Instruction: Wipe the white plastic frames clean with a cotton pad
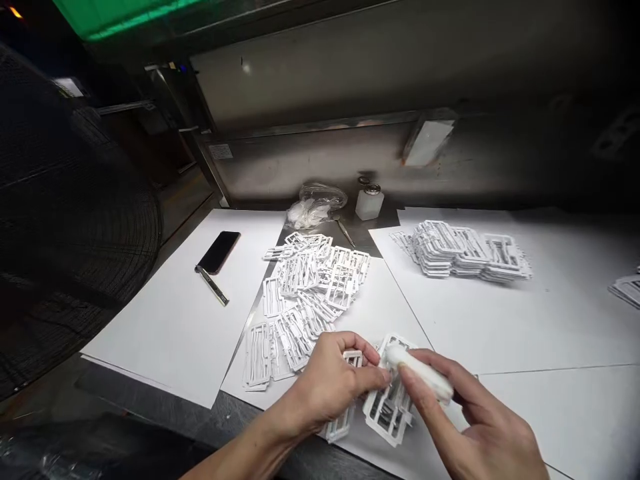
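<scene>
My left hand [335, 373] is closed, thumb and index finger pinching the edge of a white plastic frame [393, 427] with open slots and thin bars inside. More of these frames [341, 427] sit under and beside that hand, partly hidden by it. My right hand [475, 413] is wrapped round a white, rounded, elongated piece [425, 377], soft-looking, whose exact kind I cannot make out. Its tip rests on or just over the upper part of the pinched frame. Just beyond my left hand lies a loose, overlapping heap of similar white frames [300, 273].
Neater stacks of white frames [443, 250] stand at the back right, others [627, 288] at the right edge. A phone [220, 252] and a slim pen-like tool [213, 287] lie left. Behind are a plastic bag [315, 207], tweezers [345, 232] and a small capped bottle [369, 203].
</scene>
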`<state>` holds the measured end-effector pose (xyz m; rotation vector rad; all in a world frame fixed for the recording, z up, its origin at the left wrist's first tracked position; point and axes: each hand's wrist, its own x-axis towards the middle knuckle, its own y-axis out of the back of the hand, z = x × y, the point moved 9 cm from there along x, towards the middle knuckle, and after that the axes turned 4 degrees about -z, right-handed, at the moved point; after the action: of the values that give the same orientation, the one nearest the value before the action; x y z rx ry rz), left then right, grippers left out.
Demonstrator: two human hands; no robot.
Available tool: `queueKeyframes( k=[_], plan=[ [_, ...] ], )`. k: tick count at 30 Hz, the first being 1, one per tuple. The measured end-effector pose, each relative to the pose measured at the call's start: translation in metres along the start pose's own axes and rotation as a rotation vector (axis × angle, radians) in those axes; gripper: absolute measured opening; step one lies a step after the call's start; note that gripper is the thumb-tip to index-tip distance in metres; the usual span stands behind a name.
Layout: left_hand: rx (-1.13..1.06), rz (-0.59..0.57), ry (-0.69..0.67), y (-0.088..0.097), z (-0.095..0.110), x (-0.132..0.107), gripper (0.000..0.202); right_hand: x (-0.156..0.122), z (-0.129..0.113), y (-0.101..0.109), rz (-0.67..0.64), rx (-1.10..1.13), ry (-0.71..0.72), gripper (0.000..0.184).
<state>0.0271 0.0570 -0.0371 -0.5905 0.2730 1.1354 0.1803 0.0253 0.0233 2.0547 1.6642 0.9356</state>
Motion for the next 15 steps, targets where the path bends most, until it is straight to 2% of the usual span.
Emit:
queueKeyframes(
  k=[1, 5, 12, 15],
  plan=[
    [-0.013, -0.001, 0.018, 0.000, -0.002, -0.003, 0.031, 0.002, -0.002, 0.002, 0.019, -0.022, 0.017, 0.030],
    [-0.031, 0.029, 0.065, 0.004, -0.007, -0.011, 0.035, 0.006, 0.011, 0.013, 0.112, -0.128, -0.067, 0.034],
    [-0.145, 0.045, 0.080, 0.012, -0.015, -0.016, 0.035, -0.010, 0.027, 0.010, 0.003, -0.046, -0.134, 0.033],
    [-0.214, 0.042, 0.065, 0.016, -0.017, -0.018, 0.035, -0.025, 0.033, 0.013, -0.022, -0.059, -0.290, 0.041]
  ],
)
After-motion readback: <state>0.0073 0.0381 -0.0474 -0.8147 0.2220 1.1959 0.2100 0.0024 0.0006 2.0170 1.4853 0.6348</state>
